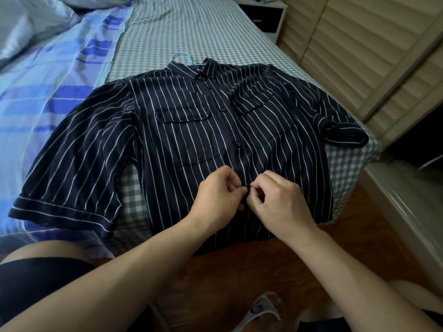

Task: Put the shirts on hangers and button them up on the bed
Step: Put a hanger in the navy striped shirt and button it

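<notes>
The dark navy short-sleeved shirt with thin white vertical stripes [187, 140] lies face up, spread flat across the foot of the bed covered in a grey-and-white checked sheet [191, 34]. Its collar points away from me and its hem hangs over the near edge of the bed. The hook of a light blue hanger [184, 56] protrudes from the collar and rests on the sheet. Two dark buttons are visible on the front placket above my hands.

My left hand [219, 195] is positioned on the lower placket, fingers curled, thumb and fingertips pinching the fabric edge. My right hand [279, 196] is directly beside it, fingers curled likewise, pinching the opposite edge of the placket. The fingertips of both hands meet at one point on the placket; the button itself is hidden between them.

A blue-and-white striped quilt [60, 75] lies on the left of the bed, touching the left sleeve. A louvred beige wardrobe door [359, 49] stands to the right. A patterned slipper [263, 307] sits on the brown wooden floor [239, 267] below.
</notes>
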